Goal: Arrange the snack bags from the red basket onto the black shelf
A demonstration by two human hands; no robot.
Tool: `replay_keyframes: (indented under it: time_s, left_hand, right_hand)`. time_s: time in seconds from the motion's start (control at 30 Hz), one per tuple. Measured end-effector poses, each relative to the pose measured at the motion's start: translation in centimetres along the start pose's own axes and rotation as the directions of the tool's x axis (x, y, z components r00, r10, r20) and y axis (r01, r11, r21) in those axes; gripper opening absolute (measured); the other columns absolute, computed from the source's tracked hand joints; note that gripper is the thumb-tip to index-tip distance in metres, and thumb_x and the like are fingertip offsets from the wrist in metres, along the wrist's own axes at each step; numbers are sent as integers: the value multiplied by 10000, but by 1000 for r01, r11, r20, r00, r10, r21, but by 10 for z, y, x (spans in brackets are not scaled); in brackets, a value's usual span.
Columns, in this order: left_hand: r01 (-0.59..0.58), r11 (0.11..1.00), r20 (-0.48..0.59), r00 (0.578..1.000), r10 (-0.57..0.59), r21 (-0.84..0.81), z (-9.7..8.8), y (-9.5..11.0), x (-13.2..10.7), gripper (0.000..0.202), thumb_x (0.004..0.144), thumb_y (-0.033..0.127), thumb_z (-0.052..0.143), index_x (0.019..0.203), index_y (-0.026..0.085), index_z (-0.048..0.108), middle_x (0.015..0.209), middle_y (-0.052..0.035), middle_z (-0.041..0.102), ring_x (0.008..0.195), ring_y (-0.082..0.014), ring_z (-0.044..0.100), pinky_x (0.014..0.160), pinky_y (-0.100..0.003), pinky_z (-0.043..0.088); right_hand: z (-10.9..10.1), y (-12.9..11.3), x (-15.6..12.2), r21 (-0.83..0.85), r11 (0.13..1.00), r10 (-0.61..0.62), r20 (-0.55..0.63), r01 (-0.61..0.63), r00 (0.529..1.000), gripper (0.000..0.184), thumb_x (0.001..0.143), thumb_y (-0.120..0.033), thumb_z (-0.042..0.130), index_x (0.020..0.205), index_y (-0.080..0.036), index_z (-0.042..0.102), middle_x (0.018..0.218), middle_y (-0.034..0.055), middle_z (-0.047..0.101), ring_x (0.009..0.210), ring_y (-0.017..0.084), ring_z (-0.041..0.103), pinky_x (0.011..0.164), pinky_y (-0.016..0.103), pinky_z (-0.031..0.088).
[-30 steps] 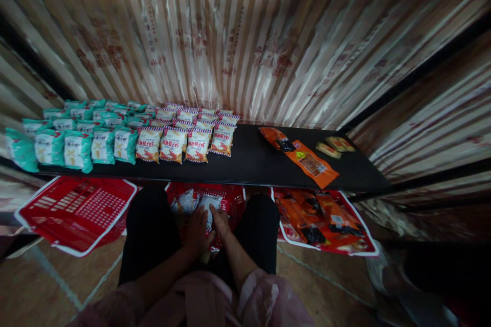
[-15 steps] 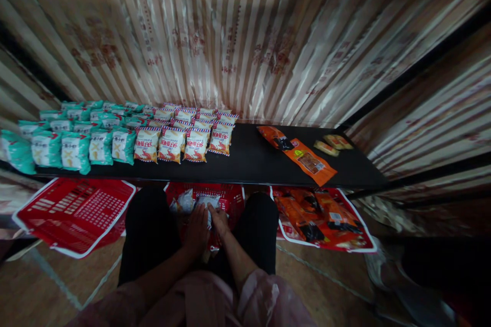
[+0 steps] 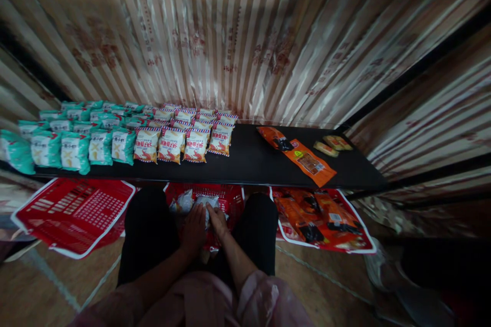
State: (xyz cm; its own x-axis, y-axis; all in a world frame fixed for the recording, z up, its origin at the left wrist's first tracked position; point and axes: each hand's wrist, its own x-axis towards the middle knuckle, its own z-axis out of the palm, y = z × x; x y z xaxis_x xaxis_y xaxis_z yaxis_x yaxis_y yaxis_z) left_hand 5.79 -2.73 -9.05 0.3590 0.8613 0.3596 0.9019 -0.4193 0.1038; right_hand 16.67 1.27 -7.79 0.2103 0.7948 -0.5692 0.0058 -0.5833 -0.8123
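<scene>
Between my knees, in the middle red basket (image 3: pixel 235 195), a silvery snack bag (image 3: pixel 209 200) sits under both my hands. My left hand (image 3: pixel 194 226) has its fingers against the near left side of the bag. On the near right side, my right hand (image 3: pixel 217 218) grips the same bag with the thumb pointing forward. My palms and fingers cover the bag's near part. A second silvery snack bag (image 3: pixel 184 201) lies in the basket to the left of my hands.
A black shelf (image 3: pixel 245 158) crosses in front, holding rows of teal snack bags (image 3: pixel 75 152), white-and-orange snack bags (image 3: pixel 172 144), a long orange packet (image 3: pixel 303 156) and small yellowish packs (image 3: pixel 326 149). Red baskets flank my knees: the left one (image 3: pixel 95 209), and the right one (image 3: pixel 368 245) with orange packets.
My hands have drawn slightly apart at the bag, so more of its silvery surface shows between them. The shelf goods and baskets stay where they were.
</scene>
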Motion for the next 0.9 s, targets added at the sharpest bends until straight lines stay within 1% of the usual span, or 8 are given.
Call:
replay_keyframes:
  time_s: [0.2,0.3,0.47,0.53,0.6,0.7,0.9]
  left_hand:
    - [3,1000,-12,1000,-3,-6,-1,-4,-4,432,834,141,378,1254,62,448,1284,-180,514,1244,-264,426,976,-417,404]
    - [8,1000,-12,1000,-8,-20,-3,-5,-5,442,843,149,366,1273,75,433,1294,-177,506,1246,-257,423,980,-421,396]
    - [-24,1000,-17,1000,23,-13,-9,-1,-3,450,836,133,351,1276,80,431,1291,-168,511,1241,-251,428,974,-411,394]
    - [-29,1000,-30,999,29,-9,-12,0,-2,439,839,147,369,1267,78,435,1282,-169,518,1240,-256,427,970,-409,393]
    - [-40,999,-35,999,39,-16,-14,0,-1,433,848,181,386,1267,81,430,1280,-172,516,1241,-258,425,972,-411,389]
    - [-64,997,-31,998,63,-40,-17,0,-1,446,847,213,398,1274,86,418,1289,-174,505,1240,-259,422,973,-414,385]
    - [-84,995,5,996,85,-62,-20,0,-1,500,781,152,435,1278,102,413,1292,-164,499,1245,-267,409,982,-430,375]
  right_hand:
    - [-1,2,0,12,999,-33,-8,33,999,460,643,-639,538,593,-182,518,466,-42,493,467,107,482,475,215,366]
    - [-1,1,0,19,999,-34,-12,34,999,475,629,-656,536,597,-183,520,485,-29,517,498,118,505,488,219,372]
    - [-3,-1,0,21,999,-33,-17,33,999,495,656,-674,485,596,-184,523,508,-8,534,508,125,513,492,223,375]
    - [-4,-3,-1,-27,999,-42,-22,41,999,497,691,-665,438,605,-183,527,519,-4,539,506,127,515,489,224,377]
    - [-5,-4,-1,-111,992,-61,-43,56,997,486,730,-635,401,617,-182,533,537,1,551,521,131,523,501,225,383]
    - [-6,-6,-3,-212,974,-93,-89,72,992,448,771,-578,392,639,-181,551,595,19,592,584,145,550,555,228,393]
    - [-10,-12,-8,-339,938,-136,-147,79,980,415,844,-482,361,670,-185,594,730,80,659,724,182,598,658,244,397]
